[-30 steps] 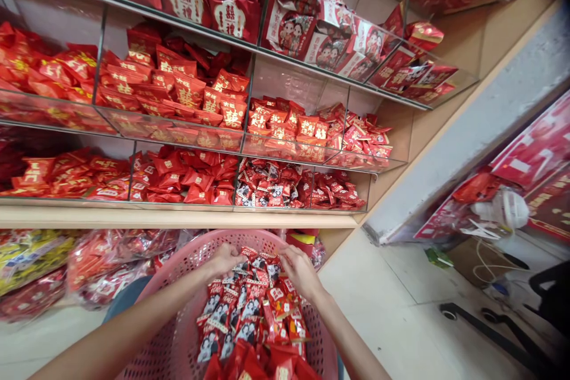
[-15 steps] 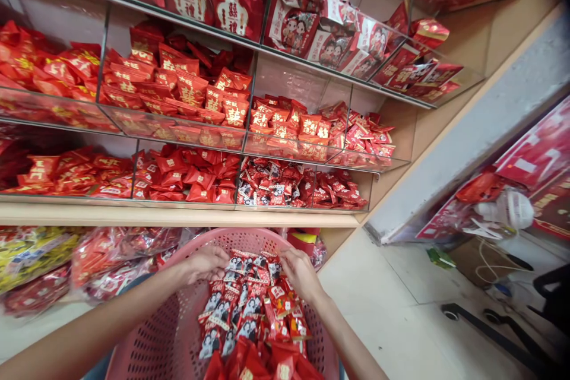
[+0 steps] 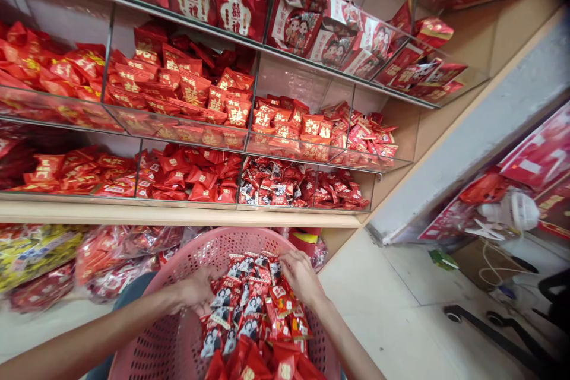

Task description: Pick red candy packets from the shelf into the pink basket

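Note:
Small red candy packets [image 3: 253,297], many printed with a black-and-white couple, lie in rows inside a pink perforated plastic basket [image 3: 154,332]. My left hand [image 3: 197,290] is at the left edge of the rows, its slightly blurred fingers apart and nothing seen in them. At the upper right corner of the rows, my right hand [image 3: 299,273] has its fingers curled against a couple-print packet [image 3: 275,268]. Orange-and-red packets [image 3: 281,300] lie below the right hand. Plain red packets with gold print [image 3: 262,362] fill the near end of the basket.
Shelves with clear dividers hold red packets [image 3: 193,89] and boxes with cartoon couples [image 3: 296,29]. Bagged goods [image 3: 104,255] sit under the bottom shelf board [image 3: 133,215]. On the right are tiled floor [image 3: 356,297], a white fan [image 3: 516,209] and a black chair leg [image 3: 494,338].
My left hand has moved down and to the left, from the top of the rows to their left side. The right hand stays at the upper right corner.

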{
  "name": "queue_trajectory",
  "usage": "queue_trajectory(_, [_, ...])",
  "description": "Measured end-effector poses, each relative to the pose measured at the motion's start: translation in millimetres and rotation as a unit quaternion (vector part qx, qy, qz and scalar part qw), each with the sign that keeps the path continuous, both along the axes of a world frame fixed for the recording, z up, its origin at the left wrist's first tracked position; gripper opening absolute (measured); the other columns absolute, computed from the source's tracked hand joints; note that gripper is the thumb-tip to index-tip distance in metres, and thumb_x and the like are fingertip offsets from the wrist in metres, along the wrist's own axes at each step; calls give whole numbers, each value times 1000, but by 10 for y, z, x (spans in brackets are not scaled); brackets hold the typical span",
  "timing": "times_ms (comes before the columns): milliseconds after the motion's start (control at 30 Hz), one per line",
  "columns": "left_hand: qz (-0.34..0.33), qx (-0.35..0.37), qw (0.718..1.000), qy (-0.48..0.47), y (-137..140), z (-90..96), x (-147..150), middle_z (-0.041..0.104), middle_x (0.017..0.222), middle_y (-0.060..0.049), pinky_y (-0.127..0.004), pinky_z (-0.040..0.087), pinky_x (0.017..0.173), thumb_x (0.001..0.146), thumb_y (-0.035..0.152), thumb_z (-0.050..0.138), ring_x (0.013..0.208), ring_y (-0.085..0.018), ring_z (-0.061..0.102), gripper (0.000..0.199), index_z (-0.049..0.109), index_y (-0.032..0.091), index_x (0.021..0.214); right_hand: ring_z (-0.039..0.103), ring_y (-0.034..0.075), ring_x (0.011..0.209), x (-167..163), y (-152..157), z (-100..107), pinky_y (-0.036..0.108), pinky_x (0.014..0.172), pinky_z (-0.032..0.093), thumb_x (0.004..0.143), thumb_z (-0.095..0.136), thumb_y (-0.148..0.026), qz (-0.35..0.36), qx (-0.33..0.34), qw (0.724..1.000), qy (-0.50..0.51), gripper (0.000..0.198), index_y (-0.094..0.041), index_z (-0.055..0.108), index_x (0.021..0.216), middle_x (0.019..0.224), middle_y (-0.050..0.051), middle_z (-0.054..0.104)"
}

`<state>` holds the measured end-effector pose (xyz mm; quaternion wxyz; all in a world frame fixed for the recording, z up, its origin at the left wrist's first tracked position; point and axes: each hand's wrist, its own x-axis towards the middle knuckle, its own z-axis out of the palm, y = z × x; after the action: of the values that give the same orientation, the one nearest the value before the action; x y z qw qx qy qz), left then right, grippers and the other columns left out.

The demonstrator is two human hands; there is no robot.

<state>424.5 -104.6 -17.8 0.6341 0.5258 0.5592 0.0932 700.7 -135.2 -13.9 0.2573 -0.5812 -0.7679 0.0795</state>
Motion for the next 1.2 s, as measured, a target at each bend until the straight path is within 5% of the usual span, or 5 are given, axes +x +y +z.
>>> queue_trajectory(233, [38,-22,999,-5,78,-28,25,49,55,4,-26,43,49,48,15,52,48,-18,56,49,36,19,94,58,16,94,-23,-16,11,36,97,32,89,42,-16,3,-5,1000,-11,20,-21,62,92,99,3,66])
queue_trajectory(533, [19,-26,999,-7,106,2,164,55,63,-2,-25,48,55,61,24,63,58,-18,60,24,46,17,76,57,17,96,-165,20,90,30,87,41,91,40,-20,35,-46,998,4,23,-22,62,95,102,4,65])
queue_trajectory(700, [102,-114,987,-58,163,-9,131,59,71,-2,-28,53,70,54,22,69,71,-20,64,41,44,17,86,52,17,105,-407,-10,146,33,95,35,90,43,-22,118,-61,990,-49,22,-24,62,102,111,3,61])
queue_trajectory(900, [140,-99,983,-68,181,-32,100,60,66,-3,-30,54,73,56,19,65,72,-21,65,35,45,15,85,48,19,105,-645,-84,81,37,96,32,86,51,-32,238,-68,961,-126,17,-23,66,91,103,3,64])
queue_trajectory(1200, [159,-70,983,-59,132,67,119,60,65,-6,-30,55,72,60,15,61,75,-24,65,21,47,14,76,48,21,104,-617,-146,-33,42,104,24,85,52,-38,207,-73,961,-168,22,-21,64,94,95,5,61])
